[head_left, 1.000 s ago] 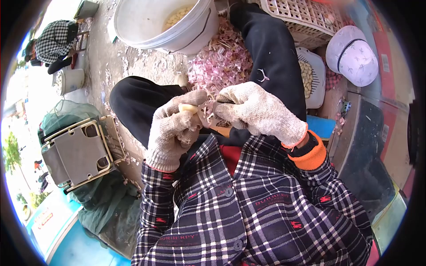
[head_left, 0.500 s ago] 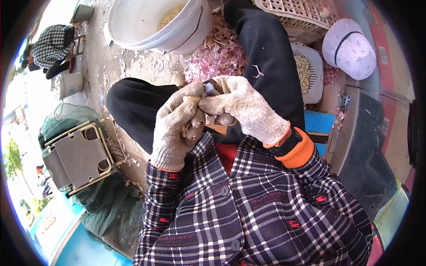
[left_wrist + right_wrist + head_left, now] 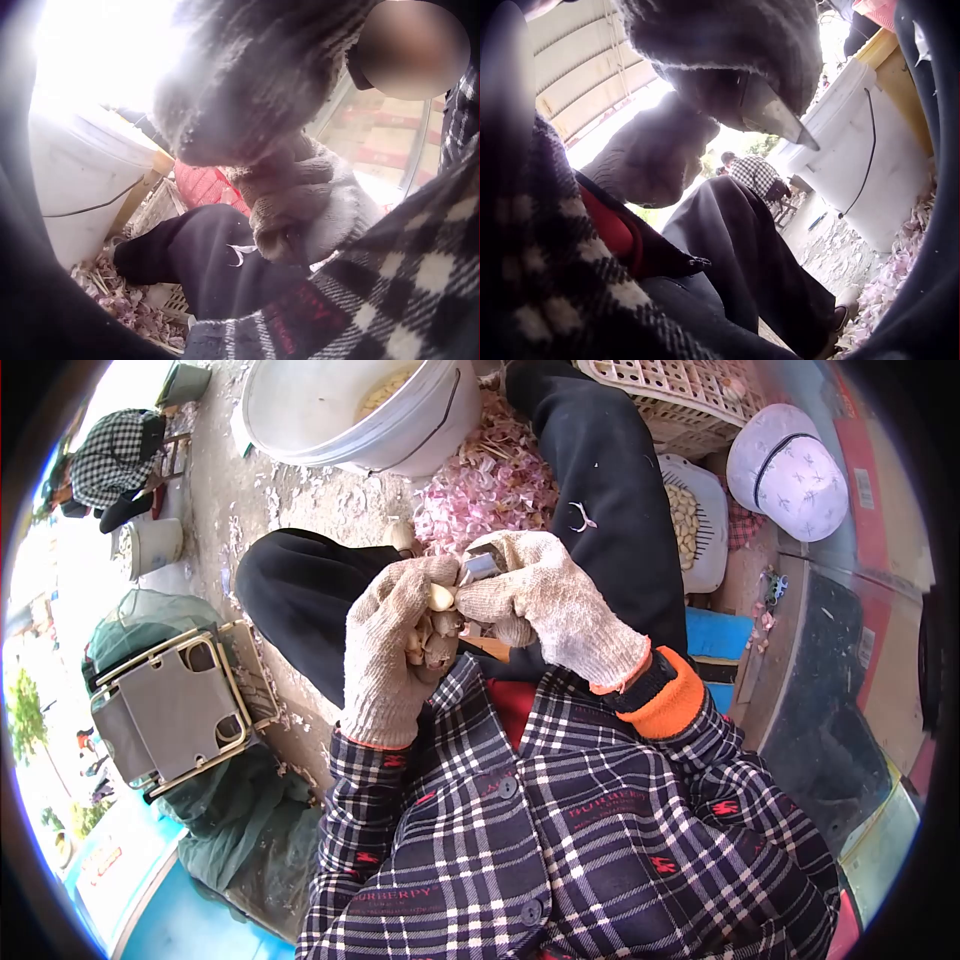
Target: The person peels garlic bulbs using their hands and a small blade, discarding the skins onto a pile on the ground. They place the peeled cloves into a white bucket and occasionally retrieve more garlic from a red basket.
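Observation:
In the head view a pale peeled clove [image 3: 440, 597] is pinched at the gloved fingertips of the left hand [image 3: 385, 645]. More cloves [image 3: 437, 640] lie against that hand's curled fingers. The gloved right hand [image 3: 570, 605], with an orange cuff, touches the left fingertips and grips a small metal blade [image 3: 481, 566]. From the right wrist the pointed blade [image 3: 776, 116] sticks out below the right hand [image 3: 727, 45]. The left wrist view has the left hand [image 3: 251, 82] dark and close, with the right hand [image 3: 315, 202] behind it.
A white bucket [image 3: 350, 445] stands beyond the knees, beside a heap of pink skins [image 3: 485, 500]. On the right are a basket of cloves [image 3: 708, 530], a crate [image 3: 660, 400] and a hat [image 3: 790, 470]. A folded chair [image 3: 175, 705] lies left; another person [image 3: 115, 455] sits farther off.
The hands have come together, and the blade, not plainly visible at first, shows in the right hand. Loose skin between the hands is gone from view; the clove now sits at the left fingertips.

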{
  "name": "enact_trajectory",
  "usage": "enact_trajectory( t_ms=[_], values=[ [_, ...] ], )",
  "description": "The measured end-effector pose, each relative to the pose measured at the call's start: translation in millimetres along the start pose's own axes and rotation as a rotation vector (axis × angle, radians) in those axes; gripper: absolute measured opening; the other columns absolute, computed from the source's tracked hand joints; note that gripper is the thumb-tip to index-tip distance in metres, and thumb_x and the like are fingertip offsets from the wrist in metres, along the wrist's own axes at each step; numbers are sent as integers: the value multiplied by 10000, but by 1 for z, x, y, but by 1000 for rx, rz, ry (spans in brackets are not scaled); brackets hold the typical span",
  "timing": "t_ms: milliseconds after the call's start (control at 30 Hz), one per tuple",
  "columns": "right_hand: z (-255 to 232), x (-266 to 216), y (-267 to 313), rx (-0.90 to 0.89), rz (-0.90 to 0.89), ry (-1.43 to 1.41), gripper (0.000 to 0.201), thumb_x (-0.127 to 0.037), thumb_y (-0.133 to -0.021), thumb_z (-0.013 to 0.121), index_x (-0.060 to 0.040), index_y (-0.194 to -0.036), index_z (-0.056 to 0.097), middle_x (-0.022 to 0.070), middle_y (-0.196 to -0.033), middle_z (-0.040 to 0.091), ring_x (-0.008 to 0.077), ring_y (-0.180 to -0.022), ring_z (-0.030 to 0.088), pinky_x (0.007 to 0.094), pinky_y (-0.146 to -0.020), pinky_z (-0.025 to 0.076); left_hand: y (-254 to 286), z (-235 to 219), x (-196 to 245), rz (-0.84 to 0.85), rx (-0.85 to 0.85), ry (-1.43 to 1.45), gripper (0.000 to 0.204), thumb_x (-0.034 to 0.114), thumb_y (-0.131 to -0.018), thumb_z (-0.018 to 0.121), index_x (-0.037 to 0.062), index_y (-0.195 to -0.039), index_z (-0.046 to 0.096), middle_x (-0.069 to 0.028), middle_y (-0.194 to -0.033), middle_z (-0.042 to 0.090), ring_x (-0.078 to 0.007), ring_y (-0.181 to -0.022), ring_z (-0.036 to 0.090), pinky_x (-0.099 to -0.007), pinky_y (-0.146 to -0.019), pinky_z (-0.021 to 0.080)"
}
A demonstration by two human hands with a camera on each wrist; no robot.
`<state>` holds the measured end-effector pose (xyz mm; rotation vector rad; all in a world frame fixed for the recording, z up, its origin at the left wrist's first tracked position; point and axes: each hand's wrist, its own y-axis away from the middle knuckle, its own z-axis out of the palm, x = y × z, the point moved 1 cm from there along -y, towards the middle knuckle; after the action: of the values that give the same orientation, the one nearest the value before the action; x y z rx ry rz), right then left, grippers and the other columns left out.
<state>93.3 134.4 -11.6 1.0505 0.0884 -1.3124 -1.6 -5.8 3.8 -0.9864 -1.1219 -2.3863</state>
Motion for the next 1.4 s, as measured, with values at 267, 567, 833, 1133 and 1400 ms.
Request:
enact_trajectory(
  t_ms=[267, 567, 833, 1133, 1400],
  values=[
    [4, 6, -2, 215, -111, 307, 161, -67, -799, 728, -21, -947, 685, 32, -709, 654, 75, -622, 610, 226, -515, 465, 3, 14, 2, -18, 62, -323, 315, 246, -973, 599, -21, -1138, 623, -31, -700, 609, -42, -476, 474, -171, -419, 348],
    [3, 14, -7, 68, -346, 139, 134, -113, -814, 745, -54, -895, 657, -7, -647, 590, 43, -481, 483, 210, -434, 364, -5, -2, -7, 11, -4, 7, 270, 173, -928, 636, -53, -1074, 639, -30, -665, 577, -57, -464, 452, -176, -420, 318],
    [-8, -5, 5, -146, -103, -114, 174, -153, -802, 791, -57, -892, 677, -32, -658, 572, 14, -489, 446, 187, -437, 303, -7, -12, -7, 47, -71, 150, 443, 260, -958, 598, -37, -1279, 527, -27, -752, 579, -43, -436, 381, -177, -379, 254],
    [-39, -2, -21, 557, -514, 778, 201, -189, -870, 724, -31, -952, 631, -36, -722, 557, 30, -592, 483, 220, -491, 400, -6, -9, -5, 8, -62, 165, 356, 292, -976, 582, 19, -1206, 582, -52, -732, 589, -50, -443, 423, -169, -380, 291],
    [-38, -18, -9, 336, -548, 1121, 117, -125, -850, 686, -29, -909, 654, -56, -683, 544, 23, -545, 458, 208, -492, 381, -17, -14, -5, 58, 89, 43, 395, 339, -1006, 523, 36, -1258, 552, -21, -695, 555, -37, -401, 370, -193, -337, 235]
  ],
)
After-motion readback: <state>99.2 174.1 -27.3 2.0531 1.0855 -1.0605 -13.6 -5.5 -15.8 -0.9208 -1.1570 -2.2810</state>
